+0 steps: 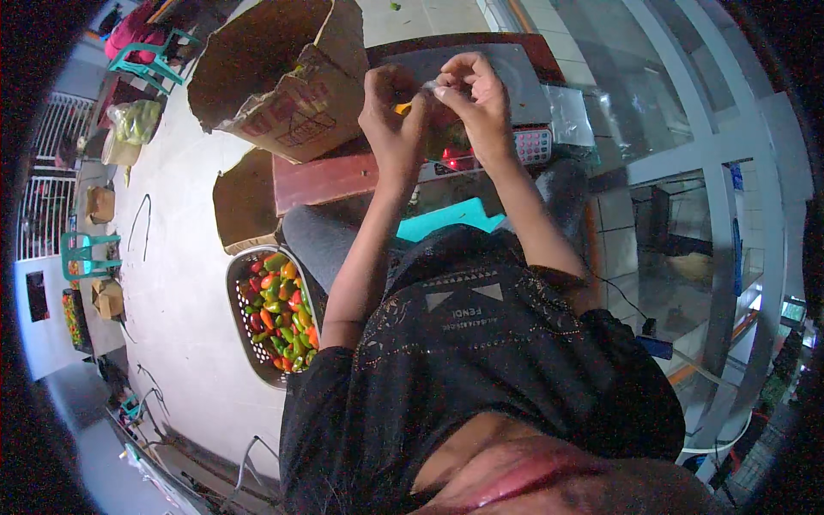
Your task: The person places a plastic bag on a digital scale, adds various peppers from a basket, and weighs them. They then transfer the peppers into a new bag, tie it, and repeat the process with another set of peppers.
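Both hands are raised close together over a digital scale (531, 145) with a grey platform and a lit red display. My left hand (394, 119) and my right hand (479, 96) pinch the gathered top of a clear plastic bag (432, 84) between their fingertips. The bag's lower part hangs between the hands, and its contents are too dark to make out. Something small and yellow (403, 108) shows beside the left fingers; what it is cannot be told.
A torn, open cardboard box (302, 109) stands left of the scale on a reddish-brown wooden surface (322, 183). A plastic basket (235, 309) of mixed peppers (283, 309) is at my left. Flat clear plastic bags (570, 116) lie right of the scale. Green chairs (90, 254) stand farther left.
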The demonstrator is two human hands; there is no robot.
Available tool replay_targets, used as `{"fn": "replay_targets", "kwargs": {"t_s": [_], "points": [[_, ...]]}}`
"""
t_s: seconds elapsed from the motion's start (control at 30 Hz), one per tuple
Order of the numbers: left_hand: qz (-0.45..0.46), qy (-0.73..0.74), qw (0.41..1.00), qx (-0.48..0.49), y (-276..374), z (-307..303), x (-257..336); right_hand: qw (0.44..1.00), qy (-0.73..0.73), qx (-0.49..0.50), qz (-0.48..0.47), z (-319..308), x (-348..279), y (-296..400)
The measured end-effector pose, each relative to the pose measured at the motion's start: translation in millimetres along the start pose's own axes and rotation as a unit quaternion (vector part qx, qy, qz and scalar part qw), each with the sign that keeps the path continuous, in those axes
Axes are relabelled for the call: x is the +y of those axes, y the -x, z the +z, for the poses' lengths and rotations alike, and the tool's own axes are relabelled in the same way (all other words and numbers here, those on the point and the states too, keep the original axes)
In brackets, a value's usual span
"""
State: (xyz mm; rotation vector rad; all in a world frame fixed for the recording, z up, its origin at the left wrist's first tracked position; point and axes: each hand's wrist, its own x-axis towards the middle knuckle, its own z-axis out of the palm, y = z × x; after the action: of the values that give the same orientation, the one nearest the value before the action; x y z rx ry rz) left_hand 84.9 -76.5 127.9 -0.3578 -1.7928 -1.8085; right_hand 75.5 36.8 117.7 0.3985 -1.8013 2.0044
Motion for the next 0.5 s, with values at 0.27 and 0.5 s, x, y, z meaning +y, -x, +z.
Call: {"fn": "replay_targets", "kwargs": {"t_s": [0.27,0.5], "points": [[0.0,-0.017,0.999,-0.04,-2.2,-7.7,-18.3,0.963,-0.228,-0.034,0.14,-9.0,-3.1,-1.9],[0.058,-0.16,0.983,-0.072,7.7,-2.7,3.4,0.981,-0.142,0.057,0.121,-6.3,8.8,7.3]]}}
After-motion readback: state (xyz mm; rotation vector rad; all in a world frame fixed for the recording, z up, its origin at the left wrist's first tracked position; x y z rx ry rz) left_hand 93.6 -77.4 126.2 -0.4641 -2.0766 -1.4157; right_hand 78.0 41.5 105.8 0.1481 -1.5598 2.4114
